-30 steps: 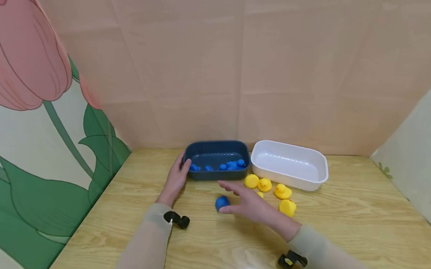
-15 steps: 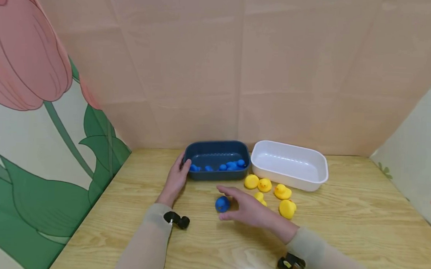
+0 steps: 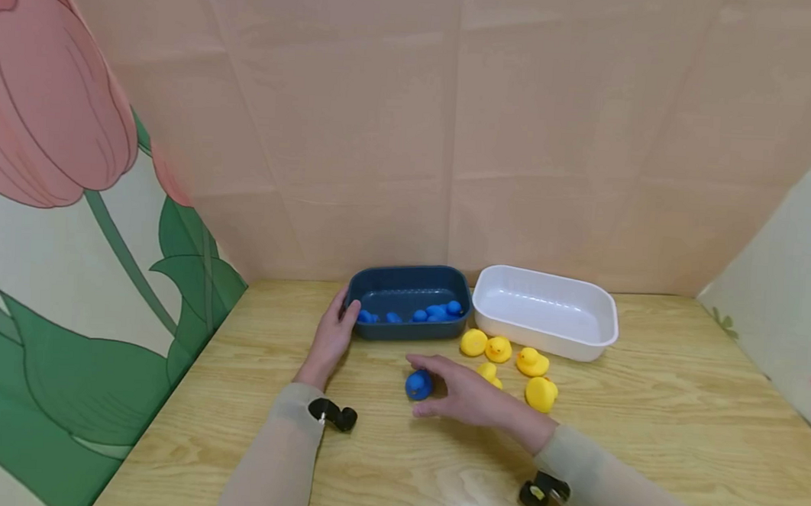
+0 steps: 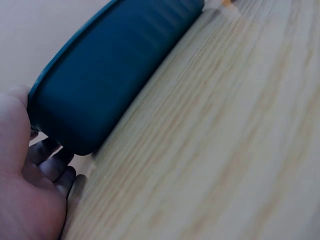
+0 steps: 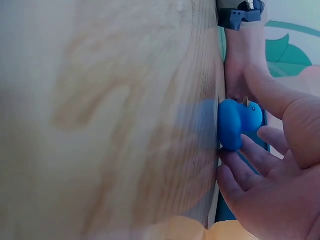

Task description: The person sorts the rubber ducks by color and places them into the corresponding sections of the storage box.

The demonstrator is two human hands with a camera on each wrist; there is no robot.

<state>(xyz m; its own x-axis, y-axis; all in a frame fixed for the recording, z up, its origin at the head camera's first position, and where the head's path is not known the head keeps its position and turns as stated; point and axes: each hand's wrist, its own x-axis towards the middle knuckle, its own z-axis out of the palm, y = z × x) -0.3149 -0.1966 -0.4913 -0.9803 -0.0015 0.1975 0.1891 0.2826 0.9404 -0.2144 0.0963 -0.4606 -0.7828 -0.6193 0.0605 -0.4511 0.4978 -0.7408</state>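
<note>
A blue rubber duck (image 3: 418, 384) sits upright on the table, its eye and beak showing in the right wrist view. My right hand (image 3: 460, 391) is around its right side, thumb and fingers spread apart; in the right wrist view the fingertips are right at the blue duck (image 5: 232, 124). With my left hand (image 3: 335, 333) I hold the left end of a dark blue bin (image 3: 407, 331), thumb at the front corner and fingers around the outer side. The left wrist view shows that thumb at the rim of the bin (image 4: 105, 75). Several small blue ducks (image 3: 437, 313) lie inside it.
A white bin (image 3: 544, 300) stands right beside the dark blue one, with nothing in it. Several yellow rubber ducks (image 3: 532, 360) lie in front of it, one partly behind my right hand. A pink-beige sheet (image 3: 453, 133) closes off the back of the wooden table (image 3: 680, 390).
My right hand has drawn slightly toward me and its thumb has come away from the duck. The blue duck has turned so its beak shows. My left hand stays at the bin.
</note>
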